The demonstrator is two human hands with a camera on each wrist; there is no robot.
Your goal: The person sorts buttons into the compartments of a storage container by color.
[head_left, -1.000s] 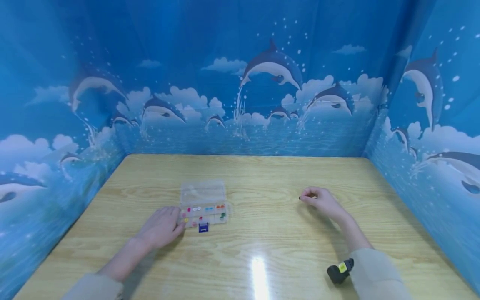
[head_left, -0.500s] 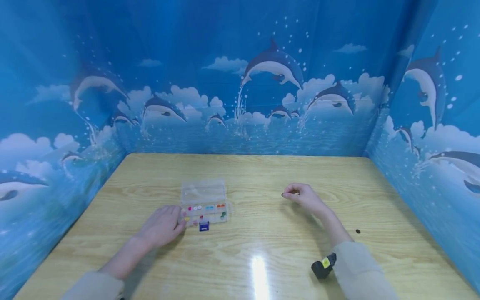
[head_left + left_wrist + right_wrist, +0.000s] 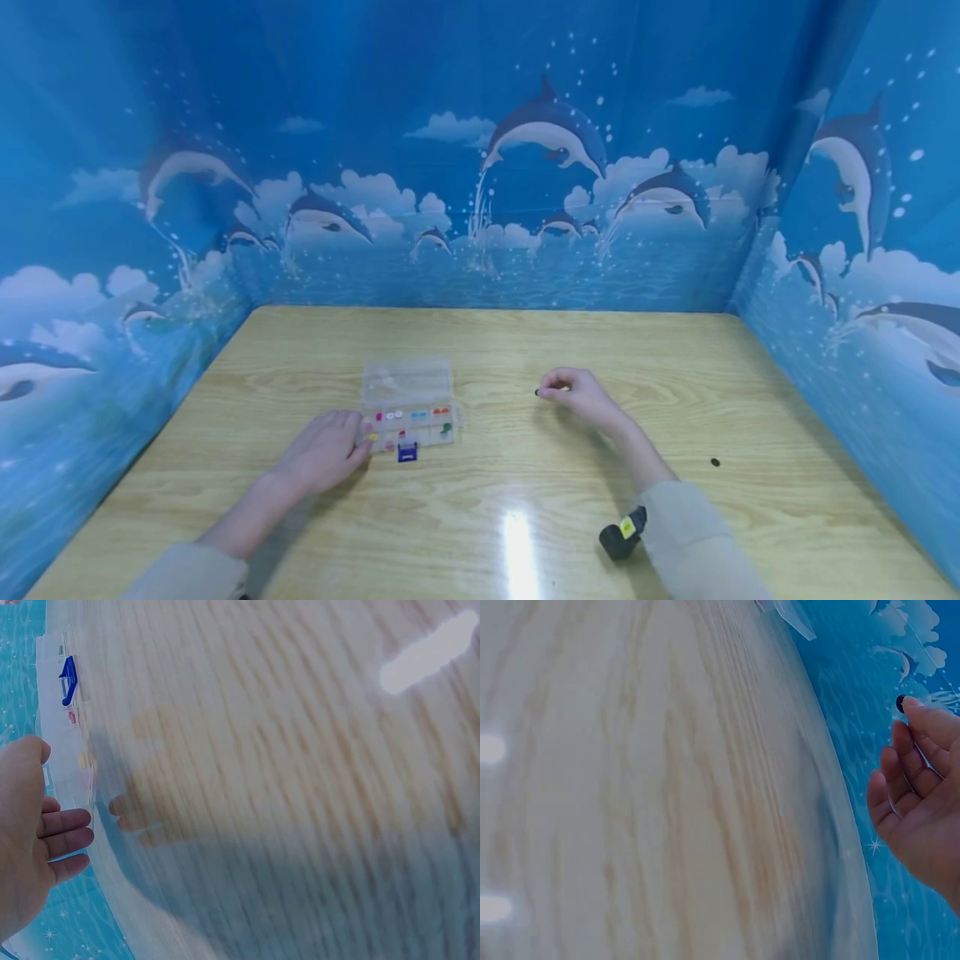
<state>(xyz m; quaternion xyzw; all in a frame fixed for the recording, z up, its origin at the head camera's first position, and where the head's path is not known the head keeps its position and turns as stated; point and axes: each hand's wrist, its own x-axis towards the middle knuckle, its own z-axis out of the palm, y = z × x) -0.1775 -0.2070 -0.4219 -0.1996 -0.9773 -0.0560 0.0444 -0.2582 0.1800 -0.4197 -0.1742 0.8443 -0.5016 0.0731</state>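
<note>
A clear plastic compartment box [image 3: 425, 436] lies on the table with its lid [image 3: 407, 382] laid back and its blue latch [image 3: 407, 452] at the front. Small buttons in pink, white, blue, orange, green and yellow sit in its compartments. My left hand [image 3: 322, 454] rests against the box's left end, fingers extended in the left wrist view. To the right of the box, my right hand [image 3: 583, 402] pinches a small black button [image 3: 901, 703] between thumb and index finger, above the table. The other right fingers curve loosely, as the right wrist view shows.
Another black button [image 3: 715, 462] lies on the wood-grain table [image 3: 480, 492] at the right, beyond the right forearm. A black wrist camera [image 3: 621, 535] hangs by the right sleeve. Dolphin-printed blue curtains [image 3: 480, 275] enclose the table's back and sides.
My right hand has moved left toward the box, carrying the black button. The other black button, hidden a second ago, now shows on the table. My left hand stays in place.
</note>
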